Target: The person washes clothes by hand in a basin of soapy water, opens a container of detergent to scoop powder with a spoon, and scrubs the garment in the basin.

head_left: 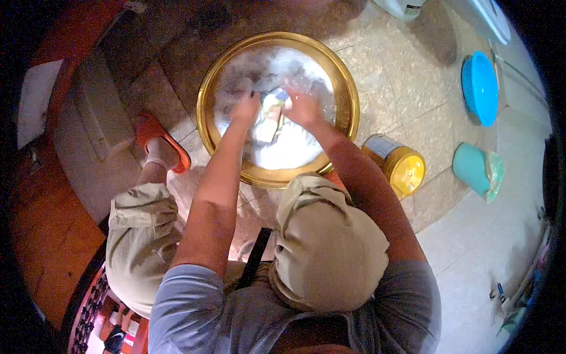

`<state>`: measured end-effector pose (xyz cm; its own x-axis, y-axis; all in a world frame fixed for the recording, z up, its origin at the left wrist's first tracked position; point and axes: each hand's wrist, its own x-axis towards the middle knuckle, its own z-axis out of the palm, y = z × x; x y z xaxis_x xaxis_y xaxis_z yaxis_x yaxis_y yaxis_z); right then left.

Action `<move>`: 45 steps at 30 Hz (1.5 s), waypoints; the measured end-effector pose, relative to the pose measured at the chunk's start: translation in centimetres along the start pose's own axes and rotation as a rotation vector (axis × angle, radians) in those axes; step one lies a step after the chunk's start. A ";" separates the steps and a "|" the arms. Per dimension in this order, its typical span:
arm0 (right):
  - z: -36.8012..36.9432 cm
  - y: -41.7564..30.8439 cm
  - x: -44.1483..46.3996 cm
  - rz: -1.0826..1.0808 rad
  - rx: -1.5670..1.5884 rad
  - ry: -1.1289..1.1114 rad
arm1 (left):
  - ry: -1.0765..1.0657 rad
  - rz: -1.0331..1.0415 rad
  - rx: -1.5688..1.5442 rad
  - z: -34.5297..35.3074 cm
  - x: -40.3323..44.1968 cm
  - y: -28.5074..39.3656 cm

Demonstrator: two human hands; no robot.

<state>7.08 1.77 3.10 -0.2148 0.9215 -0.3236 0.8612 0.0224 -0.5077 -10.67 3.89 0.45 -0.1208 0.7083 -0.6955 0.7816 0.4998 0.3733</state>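
Observation:
A round gold-rimmed basin [352,112] on the tiled floor holds white suds and wet cloth. Inside it, my left hand [246,108] is closed at the left edge of a pale, patterned cloth [270,118]. My right hand [303,106] is on the cloth's right side, its fingers curled toward the middle; a small white patch shows by the thumb, too small to name. White fabric [286,147] lies in the basin below both hands. Foam partly hides the fingertips.
A yellow-lidded container [408,171] lies right of the basin. Farther right are a blue bowl [483,88] and a teal bucket [470,162] with a bag at its mouth. A white container [401,7] is at the top. My foot in a red slipper [162,144] is at left.

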 end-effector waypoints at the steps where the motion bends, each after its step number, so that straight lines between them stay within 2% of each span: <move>1: 0.4 -0.1 1.2 0.096 0.162 0.022 | -0.042 0.011 -0.245 3.1 4.3 -2.7; 2: 0.6 0.0 1.7 0.192 0.323 0.046 | -0.086 0.011 -0.490 6.1 8.6 -5.4; 3: 1.0 0.6 1.5 0.040 0.469 0.069 | -0.147 -0.101 -1.069 5.4 6.7 -2.8; 4: 0.2 -0.8 0.7 -0.135 0.334 0.197 | -0.208 -0.218 -1.647 3.7 4.4 -0.1; 5: -1.4 -2.0 -0.8 -0.273 0.507 0.158 | -0.324 -0.157 -1.836 1.1 1.2 1.8; 6: -2.9 -3.4 -2.5 -0.411 0.680 0.115 | -0.449 -0.034 -1.870 0.4 -0.7 2.0; 8: -4.7 -5.7 -5.3 -0.570 0.261 0.260 | -0.699 0.217 -1.917 0.0 -2.6 2.0; 9: -4.3 -6.6 -6.1 -0.582 0.283 0.239 | -0.623 0.212 -1.916 0.7 -2.6 1.6; 10: -5.1 -7.8 -6.8 -0.486 0.187 0.077 | -0.549 0.204 -1.913 2.1 -2.6 0.8; 12: -4.5 -7.8 -6.0 -0.389 0.004 0.003 | -0.401 0.210 -1.895 4.6 -1.8 -0.7; 14: -2.0 -4.4 -3.2 -0.369 0.073 0.204 | -0.251 0.214 -1.866 6.1 -1.6 -1.5; 15: -1.3 -2.9 -2.2 -0.354 0.109 0.304 | 0.016 0.051 -1.766 1.7 -6.7 3.7; 18: -4.7 -1.9 -1.2 -0.054 0.117 0.185 | 0.011 0.136 -1.555 -0.1 -8.0 3.4; 20: -4.9 0.4 -0.8 -0.153 -0.095 0.117 | 0.149 0.260 -0.892 -2.2 -7.9 2.1; 21: -4.4 1.3 -0.8 -0.320 -0.082 0.251 | 0.184 0.293 -0.702 -2.4 -6.7 0.9; 22: -3.9 0.8 -1.4 -0.297 -0.139 0.269 | 0.215 0.327 -0.513 -1.8 -5.5 -0.1; 24: -3.2 -0.7 -3.1 -0.252 -0.261 0.306 | 0.561 0.435 0.028 0.6 -4.3 -1.4; 25: -2.5 -0.4 -3.4 -0.308 -0.296 0.238 | 0.727 0.477 0.309 1.0 -4.3 -1.4; 29: -1.9 0.6 0.2 -0.202 -0.259 -0.152 | 0.290 0.263 0.141 0.9 -2.5 -1.3; 30: -1.7 1.2 1.4 -0.054 -0.109 -0.196 | 0.139 0.127 0.101 0.1 -1.5 -1.2; 32: -0.5 2.6 3.7 0.234 0.195 -0.281 | -0.099 0.395 0.658 6.5 9.9 -9.0; 33: 0.9 3.1 4.3 0.147 0.388 -0.159 | -0.121 0.192 -0.045 5.6 7.2 -6.3; 35: 2.7 1.4 3.3 -0.093 0.534 0.004 | 0.000 -0.151 -1.477 3.6 2.2 -0.8; 36: 3.1 0.2 2.4 -0.216 0.604 0.086 | -0.251 0.033 -1.686 3.4 2.0 -1.0; 38: -0.8 -4.3 -1.3 -0.591 0.524 0.201 | -0.793 0.407 -2.031 3.7 2.1 -3.5; 39: -1.9 -6.1 -3.3 -0.567 0.424 0.178 | -0.858 0.421 -2.052 3.5 1.2 -3.3; 41: -4.0 -8.3 -5.5 -0.593 0.213 0.183 | -0.642 0.215 -2.101 3.4 -1.7 -1.6; 43: -2.8 -6.6 -4.3 -0.546 0.211 0.121 | -0.279 -0.034 -2.083 3.7 -4.5 0.3; 44: -2.6 -5.8 -3.3 -0.522 0.213 0.090 | -0.159 -0.087 -2.030 3.5 -5.3 1.1; 45: -2.6 -5.0 -2.3 -0.400 0.144 0.086 | -0.057 -0.128 -1.969 3.2 -6.2 1.7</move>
<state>4.43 0.56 8.45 -0.4740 0.8804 -0.0146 0.6440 0.3353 -0.6876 -6.60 -1.20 3.41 -0.0642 0.6353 -0.7696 -0.8777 0.3310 0.3465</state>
